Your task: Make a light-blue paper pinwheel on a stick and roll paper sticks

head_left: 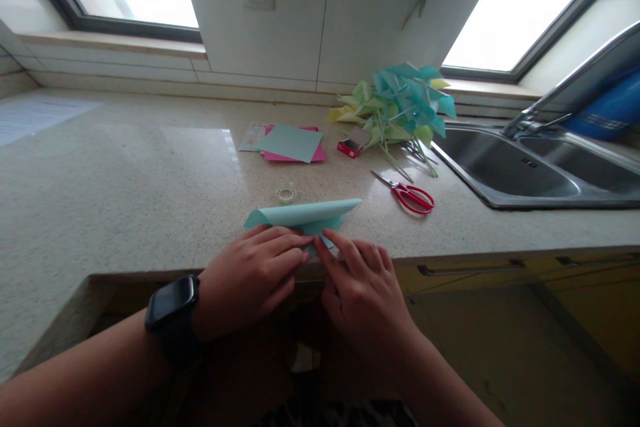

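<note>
A light blue sheet of paper (305, 215) lies at the counter's front edge, its far side curled up into a loose roll. My left hand (255, 267), with a dark watch on the wrist, has its fingers closed together on the sheet's near left part. From the right, my right hand (363, 280) pinches the near edge, index and middle fingertips pressing on the paper close to the left fingertips. Both thumbs are partly hidden below the hands. Just beyond the curl sits a small roll of clear tape (286, 195). Red-handled scissors (413, 198) rest to the right.
Farther back are stacked pale blue and pink paper sheets (293, 143), a small red box (354, 142) and a bunch of paper pinwheels (407, 103). A steel sink (500, 203) with a faucet (525, 121) is at the right. A printed sheet (43, 117) lies far left.
</note>
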Available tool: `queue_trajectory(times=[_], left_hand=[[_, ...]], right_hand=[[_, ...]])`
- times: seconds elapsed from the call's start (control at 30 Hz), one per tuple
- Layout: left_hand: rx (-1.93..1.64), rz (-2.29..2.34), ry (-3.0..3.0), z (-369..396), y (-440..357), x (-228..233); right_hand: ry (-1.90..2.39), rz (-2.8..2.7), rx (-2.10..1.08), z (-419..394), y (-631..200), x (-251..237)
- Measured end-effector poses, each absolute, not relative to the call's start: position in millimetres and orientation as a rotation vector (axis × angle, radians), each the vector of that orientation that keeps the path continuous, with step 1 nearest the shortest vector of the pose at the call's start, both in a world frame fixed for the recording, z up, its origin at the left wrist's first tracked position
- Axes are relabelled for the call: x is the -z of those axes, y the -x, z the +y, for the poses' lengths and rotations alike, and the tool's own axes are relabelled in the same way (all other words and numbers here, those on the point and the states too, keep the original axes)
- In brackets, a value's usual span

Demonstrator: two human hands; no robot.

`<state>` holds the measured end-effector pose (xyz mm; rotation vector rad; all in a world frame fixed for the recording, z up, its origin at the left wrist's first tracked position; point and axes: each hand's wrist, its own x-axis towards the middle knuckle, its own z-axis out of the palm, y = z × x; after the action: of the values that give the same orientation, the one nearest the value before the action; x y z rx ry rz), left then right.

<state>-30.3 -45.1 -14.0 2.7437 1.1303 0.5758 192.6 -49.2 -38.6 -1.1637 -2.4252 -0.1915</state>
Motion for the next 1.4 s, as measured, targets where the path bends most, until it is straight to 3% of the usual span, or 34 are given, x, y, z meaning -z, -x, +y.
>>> queue_trajectory(times=[0.3, 1.0, 1.4], left_hand=[[-0.700, 1.199, -2.669, -46.1, 29.2, 16.3], [-0.581, 1.152, -2.849, -45.3, 27.0, 13.3], [-0.651, 1.206, -2.659, -44.2, 26.2, 10.8]], right_hand=[[1.204, -2.436, 0.106, -49.0, -191.1, 37.6], [1.206, -2.449, -0.091, -48.0, -195.3, 31.2], [1.128, -2.397, 0.089, -58.1, -192.1, 35.3]])
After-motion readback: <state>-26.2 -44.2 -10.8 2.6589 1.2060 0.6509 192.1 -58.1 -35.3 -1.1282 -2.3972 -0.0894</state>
